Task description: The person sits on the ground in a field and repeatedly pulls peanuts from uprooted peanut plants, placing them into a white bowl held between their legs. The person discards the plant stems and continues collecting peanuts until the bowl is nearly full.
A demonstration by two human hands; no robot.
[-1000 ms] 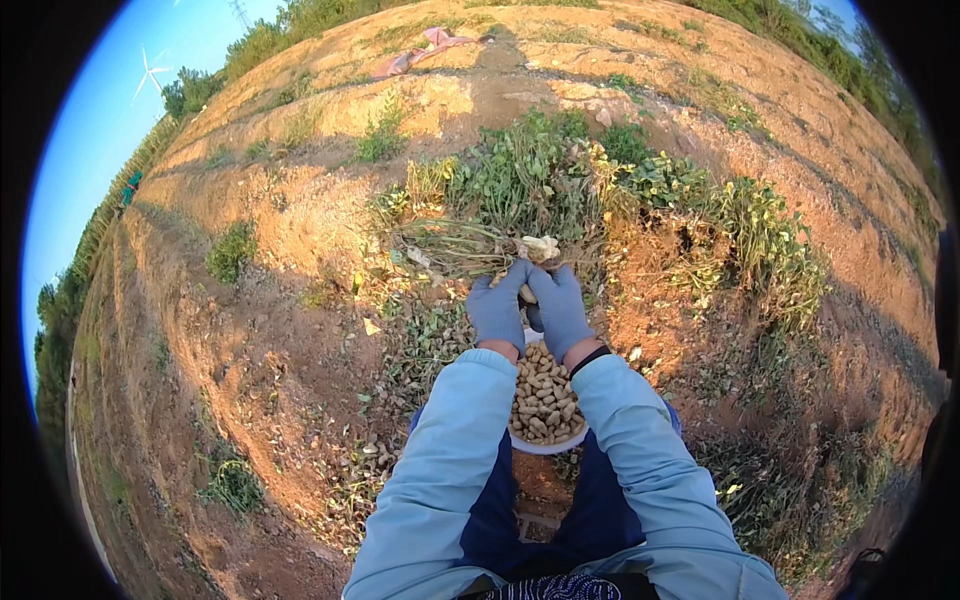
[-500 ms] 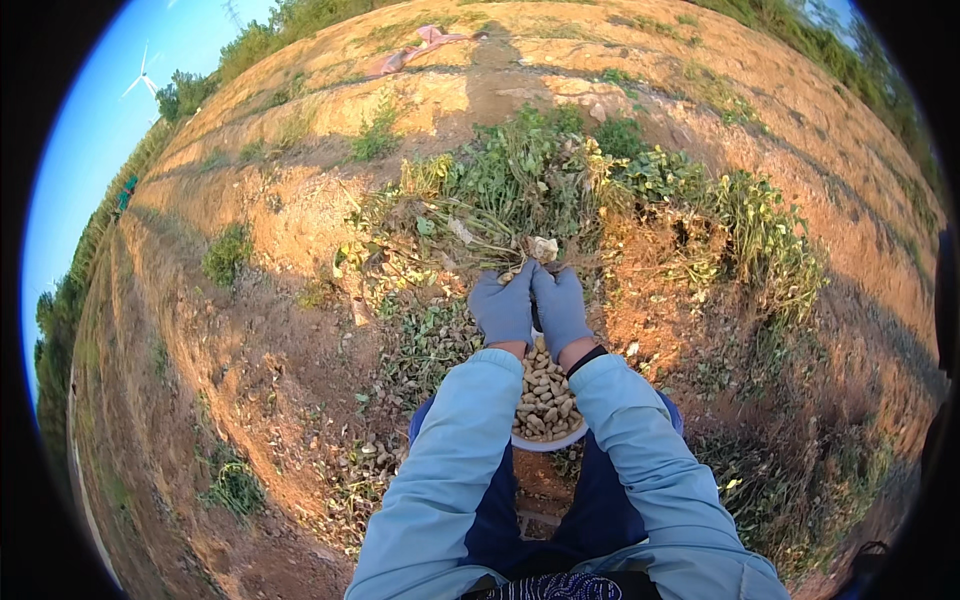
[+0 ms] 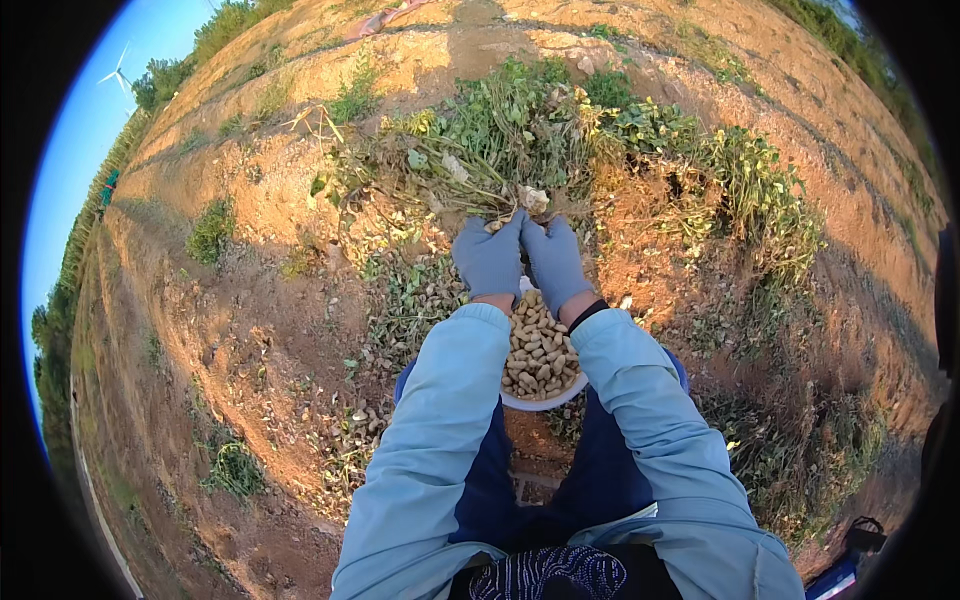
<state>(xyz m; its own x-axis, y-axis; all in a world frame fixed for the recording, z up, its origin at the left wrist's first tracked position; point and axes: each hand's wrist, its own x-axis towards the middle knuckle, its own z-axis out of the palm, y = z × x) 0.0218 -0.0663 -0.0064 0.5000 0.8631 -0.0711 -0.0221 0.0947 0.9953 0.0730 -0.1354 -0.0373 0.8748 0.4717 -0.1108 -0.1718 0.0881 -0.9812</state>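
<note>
Both of my hands wear grey gloves and meet at the root end of an uprooted peanut plant. My left hand is closed round its stems, which fan out to the upper left. Right beside it, my right hand has its fingers pressed together at the roots; whatever it pinches is hidden. A pale, crumpled piece shows just beyond the fingertips. Below my wrists, between my knees, a white bowl holds a heap of peanuts. My forearms cover part of its sides.
A pile of pulled plants lies ahead, continuing into leafy stems on the right. Fallen leaves litter the soil left of the bowl. A dark object with a strap sits at the lower right. Ridged soil stretches beyond.
The view has tipped slightly downward, so more of the bowl and peanuts shows. My hands remain together at the plant's root end, now slightly farther apart at the wrists.
</note>
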